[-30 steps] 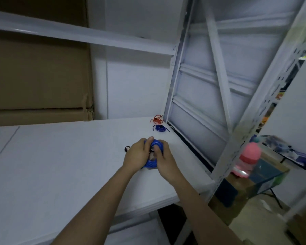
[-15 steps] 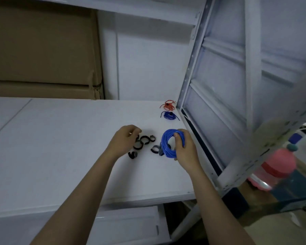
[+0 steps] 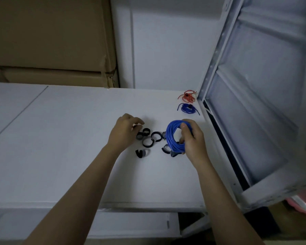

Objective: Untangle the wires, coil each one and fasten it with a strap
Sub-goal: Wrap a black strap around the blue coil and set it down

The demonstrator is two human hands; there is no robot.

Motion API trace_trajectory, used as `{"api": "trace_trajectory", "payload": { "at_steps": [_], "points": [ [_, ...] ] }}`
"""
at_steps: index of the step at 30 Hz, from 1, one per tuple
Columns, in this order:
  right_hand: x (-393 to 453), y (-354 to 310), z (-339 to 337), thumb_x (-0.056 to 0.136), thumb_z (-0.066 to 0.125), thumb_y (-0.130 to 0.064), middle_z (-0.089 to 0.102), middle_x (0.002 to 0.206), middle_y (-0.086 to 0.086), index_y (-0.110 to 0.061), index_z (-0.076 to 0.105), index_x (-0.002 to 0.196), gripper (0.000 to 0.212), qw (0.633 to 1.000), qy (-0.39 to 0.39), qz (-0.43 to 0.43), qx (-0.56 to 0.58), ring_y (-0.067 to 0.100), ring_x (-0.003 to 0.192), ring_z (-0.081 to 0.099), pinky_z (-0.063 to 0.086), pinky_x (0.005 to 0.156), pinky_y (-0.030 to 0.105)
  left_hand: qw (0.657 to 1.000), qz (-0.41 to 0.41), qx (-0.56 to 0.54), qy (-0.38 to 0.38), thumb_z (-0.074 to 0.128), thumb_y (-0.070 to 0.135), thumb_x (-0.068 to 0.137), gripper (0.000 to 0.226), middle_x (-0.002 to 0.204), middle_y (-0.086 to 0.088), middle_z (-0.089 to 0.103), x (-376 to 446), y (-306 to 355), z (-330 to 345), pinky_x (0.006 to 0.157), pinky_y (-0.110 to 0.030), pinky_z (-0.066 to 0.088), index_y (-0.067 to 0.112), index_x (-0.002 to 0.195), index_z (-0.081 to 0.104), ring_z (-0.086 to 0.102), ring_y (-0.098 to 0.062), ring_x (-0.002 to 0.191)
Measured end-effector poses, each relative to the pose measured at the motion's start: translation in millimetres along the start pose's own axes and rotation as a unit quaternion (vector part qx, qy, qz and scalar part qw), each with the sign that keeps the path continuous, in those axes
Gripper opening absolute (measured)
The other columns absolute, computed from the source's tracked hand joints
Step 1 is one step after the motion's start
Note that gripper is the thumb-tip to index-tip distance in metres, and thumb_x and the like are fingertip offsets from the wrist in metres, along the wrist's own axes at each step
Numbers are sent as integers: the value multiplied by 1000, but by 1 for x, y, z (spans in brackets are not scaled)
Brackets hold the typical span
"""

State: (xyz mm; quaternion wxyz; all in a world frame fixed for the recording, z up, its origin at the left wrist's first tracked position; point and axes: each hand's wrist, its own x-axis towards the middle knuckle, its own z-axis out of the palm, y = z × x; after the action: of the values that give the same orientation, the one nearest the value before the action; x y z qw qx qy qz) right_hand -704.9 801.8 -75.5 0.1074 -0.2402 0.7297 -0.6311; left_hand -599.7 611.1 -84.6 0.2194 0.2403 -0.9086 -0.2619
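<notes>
Blue coil (image 3: pixel 173 137), black straps (image 3: pixel 146 138), white shelf (image 3: pixel 69 138)

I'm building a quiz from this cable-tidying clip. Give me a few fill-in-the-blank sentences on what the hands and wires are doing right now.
1. The right hand holds a coil of ____ wire.
2. The left hand reaches into the loose black ____ lying on the white table.
3. At the table's far right corner, the bundled red wire lies ____ from the person than the small blue bundle.

Missing words: blue; straps; farther
</notes>
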Motion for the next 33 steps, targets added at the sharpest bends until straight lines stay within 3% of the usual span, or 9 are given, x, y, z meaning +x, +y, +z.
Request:
{"api": "trace_trajectory", "payload": {
  "at_steps": [5, 9, 14, 19, 23, 28, 30, 33],
  "points": [
    [17, -1, 16, 99, 45, -21, 50, 69, -13, -17, 59, 101, 15, 999, -25, -24, -7, 5, 62, 46, 40, 66, 28, 996, 46, 17, -72, 66, 20, 89, 16, 92, -1, 55, -7, 8, -6, 74, -29, 46, 18, 103, 72, 52, -16, 82],
    [24, -1, 26, 99, 46, -21, 51, 71, -12, -19, 59, 100, 13, 999, -44, -30, -6, 5, 65, 48, 40, 69, 29, 986, 58, 86, -133, 67, 22, 85, 18, 89, 2, 52, -8, 14, 2, 67, -30, 42, 20, 102, 71, 53, -19, 90],
    [22, 1, 23, 99, 46, -24, 52, 72, -10, -20, 59, 102, 14, 998, -52, -31, -18, 8, 67, 50, 42, 70, 31, 983, 30, 145, -106, 57, 21, 91, 14, 92, 2, 51, -6, 15, 10, 56, -24, 30, 13, 98, 66, 50, -17, 85],
    [22, -5, 17, 99, 46, -20, 51, 69, -11, -18, 60, 101, 14, 999, -28, -32, -8, 7, 62, 47, 41, 69, 30, 995, 41, 82, -35, 56, 23, 93, 10, 92, 9, 53, -9, 15, 1, 63, -26, 39, 18, 98, 62, 53, -15, 87],
    [21, -13, 18, 99, 45, -16, 51, 61, -16, -18, 60, 97, 15, 999, -27, -36, 30, 6, 57, 44, 42, 64, 27, 999, 20, 31, -16, 53, 24, 95, 8, 85, 6, 66, -9, 18, -8, 67, -31, 51, 18, 97, 57, 61, -17, 77],
    [20, -20, 33, 101, 44, -17, 52, 69, -6, -20, 60, 97, 17, 996, -49, -22, 65, 9, 58, 48, 45, 53, 27, 995, -16, -95, 4, 57, 20, 94, 4, 87, 10, 63, -6, 13, -13, 59, -20, 49, 16, 92, 55, 61, -6, 71],
    [20, -23, 39, 101, 43, -17, 52, 71, -4, -18, 60, 101, 17, 995, -54, -18, 86, 8, 56, 49, 43, 44, 27, 989, -31, -143, 15, 60, 20, 93, 7, 87, 8, 64, -4, 10, -15, 60, -28, 53, 15, 90, 55, 64, -11, 73],
    [26, -24, 42, 101, 41, -16, 48, 72, -1, -17, 57, 102, 17, 993, -6, -15, 115, 1, 53, 46, 42, 43, 19, 982, -55, -181, 24, 64, 26, 90, 10, 87, 10, 65, 0, 2, -18, 61, -32, 55, 21, 88, 56, 65, -8, 71]
  ]
}}
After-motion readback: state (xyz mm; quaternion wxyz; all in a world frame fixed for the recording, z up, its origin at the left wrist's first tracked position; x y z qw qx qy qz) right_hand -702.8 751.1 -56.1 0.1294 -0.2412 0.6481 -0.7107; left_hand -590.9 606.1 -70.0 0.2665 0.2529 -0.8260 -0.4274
